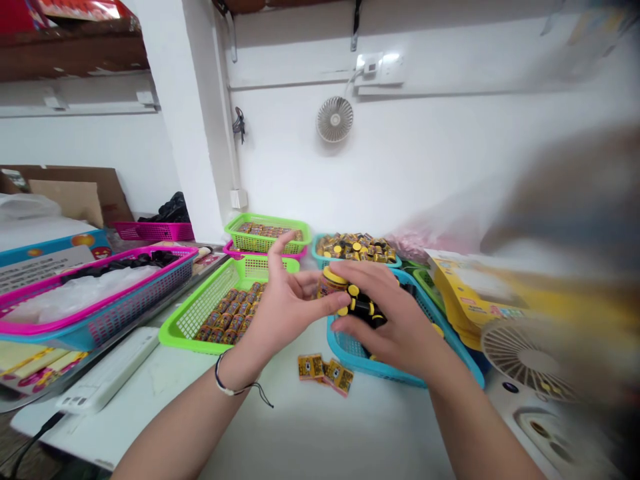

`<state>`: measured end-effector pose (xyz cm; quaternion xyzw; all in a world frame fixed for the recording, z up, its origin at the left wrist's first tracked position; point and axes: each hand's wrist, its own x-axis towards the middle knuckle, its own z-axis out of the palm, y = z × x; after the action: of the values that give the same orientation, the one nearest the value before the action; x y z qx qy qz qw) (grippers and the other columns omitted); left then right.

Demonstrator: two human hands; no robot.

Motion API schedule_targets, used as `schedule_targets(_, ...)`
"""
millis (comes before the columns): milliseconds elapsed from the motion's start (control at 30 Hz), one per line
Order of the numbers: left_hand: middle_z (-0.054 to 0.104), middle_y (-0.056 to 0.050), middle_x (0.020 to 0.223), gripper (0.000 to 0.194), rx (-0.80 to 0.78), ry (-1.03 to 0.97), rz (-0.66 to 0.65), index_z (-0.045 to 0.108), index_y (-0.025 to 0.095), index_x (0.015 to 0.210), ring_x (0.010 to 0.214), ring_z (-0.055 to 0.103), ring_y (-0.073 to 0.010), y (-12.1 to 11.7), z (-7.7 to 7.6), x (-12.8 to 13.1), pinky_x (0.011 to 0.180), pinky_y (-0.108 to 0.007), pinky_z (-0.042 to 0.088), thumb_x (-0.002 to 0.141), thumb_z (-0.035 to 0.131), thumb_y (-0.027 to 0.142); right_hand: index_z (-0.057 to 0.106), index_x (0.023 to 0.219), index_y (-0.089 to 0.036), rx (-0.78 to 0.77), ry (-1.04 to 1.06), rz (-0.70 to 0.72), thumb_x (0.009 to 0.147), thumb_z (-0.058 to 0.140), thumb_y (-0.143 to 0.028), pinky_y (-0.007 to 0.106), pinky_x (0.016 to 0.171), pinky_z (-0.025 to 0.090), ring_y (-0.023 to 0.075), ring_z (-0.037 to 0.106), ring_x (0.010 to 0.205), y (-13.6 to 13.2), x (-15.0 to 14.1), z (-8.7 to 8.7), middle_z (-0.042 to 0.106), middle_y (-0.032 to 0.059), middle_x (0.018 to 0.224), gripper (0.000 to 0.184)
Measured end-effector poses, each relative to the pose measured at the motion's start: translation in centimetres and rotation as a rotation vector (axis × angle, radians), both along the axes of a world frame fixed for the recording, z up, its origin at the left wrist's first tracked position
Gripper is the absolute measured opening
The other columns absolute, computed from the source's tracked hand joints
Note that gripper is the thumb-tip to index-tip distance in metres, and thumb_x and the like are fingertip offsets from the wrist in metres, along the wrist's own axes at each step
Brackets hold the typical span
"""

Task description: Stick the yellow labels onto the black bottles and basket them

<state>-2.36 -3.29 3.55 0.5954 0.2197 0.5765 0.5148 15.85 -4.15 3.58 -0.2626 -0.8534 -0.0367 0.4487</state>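
My right hand [385, 320] grips a bunch of small black tubes with yellow caps [361, 308] above a blue plastic basket [357, 353]. Beside them, a small jar with a yellow lid [333, 283] sits partly behind my right fingers. My left hand [287, 310] reaches in from the left, its thumb raised and fingertips close to the jar. Below the hands, several small yellow packets [325, 372] lie on the white table [280, 427]. To the left, a green basket [200, 327] holds rows of similar tubes.
Behind the hands stand a green basket [267, 233] and a teal basket [350, 250], both filled with small items. A pink-and-blue basket [95, 307] is at left, a yellow box [475, 293] at right, with a blurred white fan [530, 357] in front of it.
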Motion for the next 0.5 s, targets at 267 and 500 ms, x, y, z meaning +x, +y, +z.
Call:
schedule_targets(267,0.064,0.007,0.069,0.086,-0.192,-0.010,-0.272,0.016,0.025,0.142,0.063,0.062,-0.0097,-0.5,-0.5,0.5,0.060,-0.020,0.049,0.080,0.075,0.020,0.048,0.129,-0.026,0.151,0.099,0.007,0.070,0.062,-0.007,0.040,0.099,0.052,0.0238,0.057,0.117,0.2,-2.6,-1.6,0.066,0.0066,0.115,0.063)
schedule_targets(500,0.060,0.008,0.060,0.077,-0.223,0.019,-0.348,0.017,0.024,0.146,0.057,0.056,-0.0077,-0.9,-0.9,1.0,0.056,-0.018,0.043,0.086,0.066,0.017,0.047,0.131,-0.025,0.213,0.072,0.010,0.073,0.066,-0.013,0.043,0.100,0.051,0.0259,0.058,0.119,0.3,-2.5,-1.4,0.065,0.0092,0.119,0.062)
